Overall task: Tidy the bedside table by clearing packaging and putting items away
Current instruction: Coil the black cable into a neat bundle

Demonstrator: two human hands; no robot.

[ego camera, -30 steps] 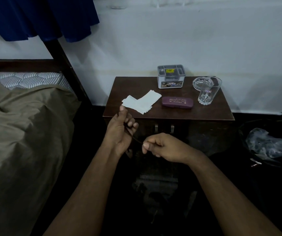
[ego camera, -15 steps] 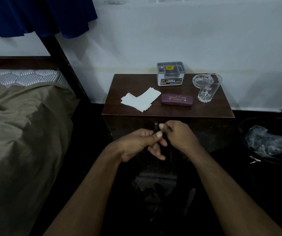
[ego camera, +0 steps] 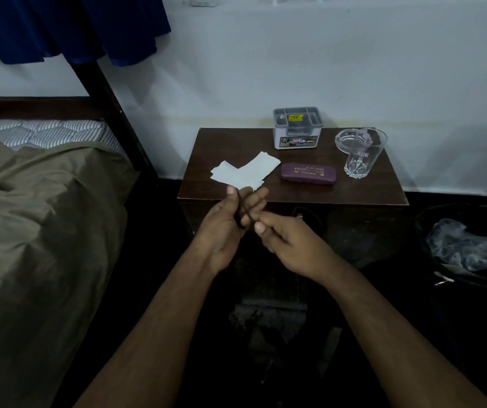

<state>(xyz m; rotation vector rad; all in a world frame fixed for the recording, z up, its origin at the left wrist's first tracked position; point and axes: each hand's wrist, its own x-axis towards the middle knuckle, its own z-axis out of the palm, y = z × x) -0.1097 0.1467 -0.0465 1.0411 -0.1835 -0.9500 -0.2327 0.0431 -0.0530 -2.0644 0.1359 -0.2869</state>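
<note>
Both hands meet in front of the dark wooden bedside table (ego camera: 354, 192). My left hand (ego camera: 227, 228) is raised with fingers spread, and a thin dark cord (ego camera: 240, 214) loops around them. My right hand (ego camera: 286, 240) pinches the cord's other end just beside the left palm. On the table lie white paper sheets (ego camera: 245, 172), a maroon glasses case (ego camera: 308, 173), a grey compartment box (ego camera: 296, 128), a clear drinking glass (ego camera: 363, 154) and a glass ashtray (ego camera: 346, 138) behind it.
A bed with an olive blanket (ego camera: 39, 231) fills the left. Its dark post (ego camera: 109, 107) rises beside the table, with blue cloth (ego camera: 68, 25) hanging above. A dark bin holding clear plastic (ego camera: 468, 248) stands on the floor at the right.
The hands came together, then the left hand lifted toward the table edge with fingers spread. The cord now wraps round the left fingers while the right hand holds it close.
</note>
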